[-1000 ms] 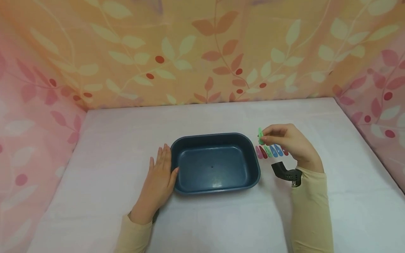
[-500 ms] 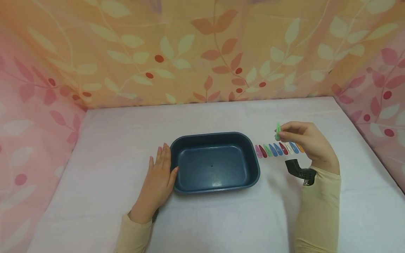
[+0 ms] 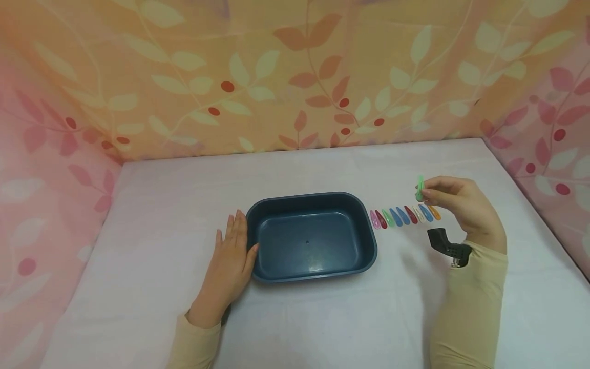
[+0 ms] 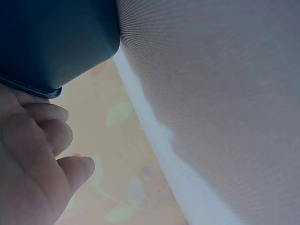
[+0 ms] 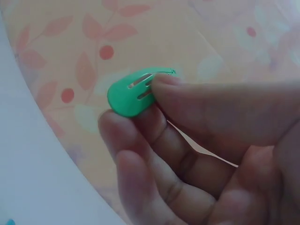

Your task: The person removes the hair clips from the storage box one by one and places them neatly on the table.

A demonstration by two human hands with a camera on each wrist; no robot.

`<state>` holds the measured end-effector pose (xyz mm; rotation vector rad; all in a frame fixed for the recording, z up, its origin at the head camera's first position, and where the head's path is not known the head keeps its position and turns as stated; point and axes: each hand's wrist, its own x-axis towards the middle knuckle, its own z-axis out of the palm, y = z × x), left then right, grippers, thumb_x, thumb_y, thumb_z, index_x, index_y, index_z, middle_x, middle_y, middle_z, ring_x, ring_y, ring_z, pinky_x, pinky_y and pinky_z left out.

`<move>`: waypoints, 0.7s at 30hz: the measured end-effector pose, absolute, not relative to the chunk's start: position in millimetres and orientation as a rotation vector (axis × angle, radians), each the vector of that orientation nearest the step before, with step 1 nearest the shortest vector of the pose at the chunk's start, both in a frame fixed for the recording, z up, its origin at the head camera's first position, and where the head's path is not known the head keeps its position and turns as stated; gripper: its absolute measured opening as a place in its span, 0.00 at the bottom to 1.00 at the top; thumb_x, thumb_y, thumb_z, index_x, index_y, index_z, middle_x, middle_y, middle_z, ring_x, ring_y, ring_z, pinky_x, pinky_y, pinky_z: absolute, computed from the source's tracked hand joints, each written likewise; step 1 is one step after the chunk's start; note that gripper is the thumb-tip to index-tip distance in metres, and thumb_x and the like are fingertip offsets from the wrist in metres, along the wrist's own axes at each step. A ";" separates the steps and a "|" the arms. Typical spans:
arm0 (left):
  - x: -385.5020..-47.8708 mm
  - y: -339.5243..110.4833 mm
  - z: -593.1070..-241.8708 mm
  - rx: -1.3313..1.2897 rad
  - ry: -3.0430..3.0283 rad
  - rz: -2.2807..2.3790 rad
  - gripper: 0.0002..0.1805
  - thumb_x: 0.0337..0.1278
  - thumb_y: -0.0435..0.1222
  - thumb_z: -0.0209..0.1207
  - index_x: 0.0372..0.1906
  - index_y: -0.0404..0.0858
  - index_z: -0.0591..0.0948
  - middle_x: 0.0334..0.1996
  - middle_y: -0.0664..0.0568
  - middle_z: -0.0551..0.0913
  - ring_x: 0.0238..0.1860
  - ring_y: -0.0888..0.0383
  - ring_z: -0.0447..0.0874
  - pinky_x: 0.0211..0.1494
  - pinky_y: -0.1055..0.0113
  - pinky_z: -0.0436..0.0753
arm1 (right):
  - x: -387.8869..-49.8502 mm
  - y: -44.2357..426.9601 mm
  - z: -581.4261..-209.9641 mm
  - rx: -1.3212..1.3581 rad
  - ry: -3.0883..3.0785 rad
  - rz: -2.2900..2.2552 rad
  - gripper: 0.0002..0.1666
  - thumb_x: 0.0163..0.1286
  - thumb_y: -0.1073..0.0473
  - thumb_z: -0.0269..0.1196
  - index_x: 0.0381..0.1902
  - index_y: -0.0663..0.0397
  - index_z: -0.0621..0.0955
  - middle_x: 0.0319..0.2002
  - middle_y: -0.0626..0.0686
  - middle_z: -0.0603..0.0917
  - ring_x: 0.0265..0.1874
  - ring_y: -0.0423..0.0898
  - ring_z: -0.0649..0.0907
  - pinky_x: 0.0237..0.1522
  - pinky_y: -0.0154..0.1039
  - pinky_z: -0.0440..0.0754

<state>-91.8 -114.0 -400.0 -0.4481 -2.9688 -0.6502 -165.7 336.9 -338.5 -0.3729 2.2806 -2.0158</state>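
Between thumb and fingertips my right hand [image 3: 467, 205] pinches a green snap hair clip [image 3: 420, 188], held above the table near the right end of a row of clips. Its rounded end and slots show in the right wrist view, where the green hair clip [image 5: 130, 96] sits under the thumb. Several hair clips [image 3: 399, 216] in pink, red, green, blue, white and orange lie side by side. With fingers straight, my left hand [image 3: 226, 266] rests against the left side of a dark blue plastic basin [image 3: 309, 279], its thumb at the rim.
The row of clips begins right beside the basin's right wall. White cloth covers the table [image 3: 304, 328]. A flowered curtain [image 3: 258, 77] stands behind the table, with pink flowered cloth [image 3: 41, 205] on both sides. A black wrist camera [image 3: 447, 246] juts from the right sleeve.
My right hand has moved rightward along the row with the green hair clip, uncovering more clips. My left hand has stayed at the basin.
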 end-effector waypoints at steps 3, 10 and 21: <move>-91.6 -114.0 -400.5 -0.452 -2.962 -0.649 0.37 0.70 0.41 0.46 0.71 0.24 0.46 0.73 0.37 0.43 0.73 0.41 0.40 0.69 0.40 0.44 | -164.0 341.9 -339.9 -0.340 2.266 -2.057 0.12 0.64 0.77 0.56 0.38 0.63 0.84 0.30 0.50 0.86 0.29 0.41 0.84 0.37 0.29 0.80; -91.4 -114.0 -401.6 -0.456 -2.949 -0.648 0.37 0.70 0.41 0.46 0.71 0.24 0.46 0.73 0.37 0.43 0.73 0.41 0.40 0.68 0.40 0.45 | -160.2 358.0 -346.1 -0.172 2.209 -2.113 0.13 0.65 0.75 0.56 0.37 0.59 0.86 0.32 0.49 0.86 0.31 0.40 0.83 0.37 0.27 0.79; -92.5 -114.6 -401.5 -0.453 -2.959 -0.655 0.36 0.70 0.40 0.46 0.71 0.24 0.47 0.73 0.37 0.43 0.73 0.41 0.40 0.69 0.40 0.44 | -157.4 384.4 -358.9 0.187 2.470 -1.681 0.11 0.67 0.61 0.60 0.31 0.38 0.86 0.28 0.38 0.83 0.29 0.33 0.81 0.35 0.23 0.76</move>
